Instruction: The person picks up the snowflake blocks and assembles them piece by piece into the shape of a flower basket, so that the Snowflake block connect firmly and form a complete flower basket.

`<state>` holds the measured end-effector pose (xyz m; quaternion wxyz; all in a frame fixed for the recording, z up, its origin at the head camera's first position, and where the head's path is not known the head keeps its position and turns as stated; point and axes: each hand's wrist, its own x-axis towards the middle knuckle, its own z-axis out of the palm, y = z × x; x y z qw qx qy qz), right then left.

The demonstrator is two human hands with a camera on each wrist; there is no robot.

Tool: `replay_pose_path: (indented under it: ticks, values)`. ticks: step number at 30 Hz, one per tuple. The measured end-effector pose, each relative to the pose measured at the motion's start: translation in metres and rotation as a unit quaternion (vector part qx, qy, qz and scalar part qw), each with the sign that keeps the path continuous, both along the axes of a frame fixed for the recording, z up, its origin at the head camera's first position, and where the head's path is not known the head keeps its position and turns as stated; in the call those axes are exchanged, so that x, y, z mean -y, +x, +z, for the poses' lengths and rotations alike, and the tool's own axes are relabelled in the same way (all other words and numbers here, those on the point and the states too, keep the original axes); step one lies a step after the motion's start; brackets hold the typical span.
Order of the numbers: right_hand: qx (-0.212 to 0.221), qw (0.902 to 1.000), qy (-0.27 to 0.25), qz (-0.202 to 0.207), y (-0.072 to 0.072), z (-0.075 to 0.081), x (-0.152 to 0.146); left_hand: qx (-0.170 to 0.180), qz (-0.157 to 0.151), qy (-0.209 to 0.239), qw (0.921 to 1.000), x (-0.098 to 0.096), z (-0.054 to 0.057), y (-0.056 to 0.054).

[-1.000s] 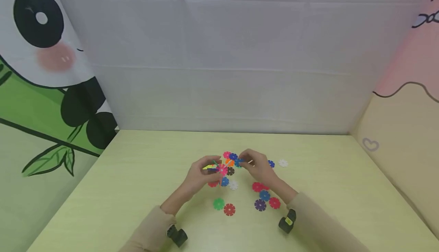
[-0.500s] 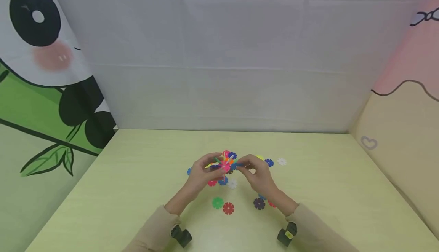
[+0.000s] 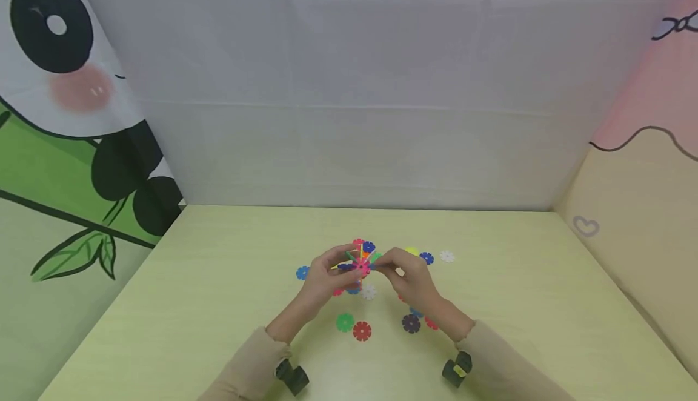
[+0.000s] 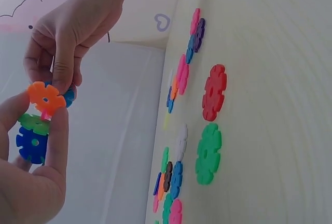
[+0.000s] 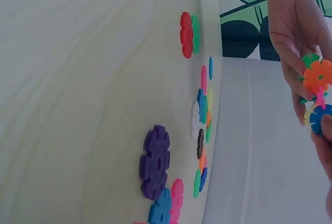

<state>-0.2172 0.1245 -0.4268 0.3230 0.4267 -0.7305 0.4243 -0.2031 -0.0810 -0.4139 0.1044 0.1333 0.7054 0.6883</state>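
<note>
Pinching a single blue notched disc between the thumb and fingers of my right hand, while my left hand has its thumb and fingers closed around a spiky cluster of flower discs. All of it is up in the air, over the middle of the table. Can't tell if the blue one is seated in a slot; it looks right up against the cluster.

Handling-wise, these look like thin, stiff plastic, so I'd bet super light, kinda slick, hard to break, though a joint could pop if you twist it. I'd take a loose one flat by its faces near the rim, notches clear, and the cluster by its core.

Headcount: in the cluster, from my left wrist, I see one orange disc, one green disc, one dark blue disc and a sliver of pink. Likely more hidden. On the table: two white discs, one dark purple disc, one dark brown disc, plus a front pair, one lone green and one red. The rest overlap or hide behind my hands, so no honest total.
</note>
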Motion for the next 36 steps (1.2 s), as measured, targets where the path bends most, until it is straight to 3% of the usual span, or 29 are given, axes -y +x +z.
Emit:
replay_pose_path:
  ticks: [7, 13, 19, 24, 27, 31, 36]
  values:
    - [-0.030, 0.9991, 0.003, -0.031, 0.005, -0.004, 0.001, 0.022, 0.010, 0.006, 0.9997, -0.004, -0.004, 0.002]
    - [-0.042, 0.9983, 0.022, -0.033, 0.007, 0.000, 0.001, 0.008, 0.006, 0.006, 0.9999, -0.005, -0.004, 0.004]
    - [0.016, 0.9992, 0.035, 0.015, 0.000, 0.001, -0.003, -0.019, -0.024, -0.052, 0.9982, 0.004, -0.002, 0.001]
    - [0.104, 0.9929, 0.041, 0.039, -0.006, 0.001, -0.005, -0.008, -0.061, -0.086, 0.9944, 0.012, -0.004, -0.005]
    - [0.189, 0.9798, 0.057, 0.033, -0.008, 0.004, -0.006, 0.000, -0.069, -0.088, 0.9937, 0.015, -0.008, -0.008]
    - [0.314, 0.9466, 0.071, -0.002, -0.021, 0.006, -0.011, 0.005, -0.038, -0.090, 0.9952, 0.020, -0.014, -0.010]
    - [0.384, 0.9136, 0.116, -0.066, -0.054, -0.002, -0.018, 0.008, -0.007, -0.083, 0.9965, 0.030, -0.019, -0.012]
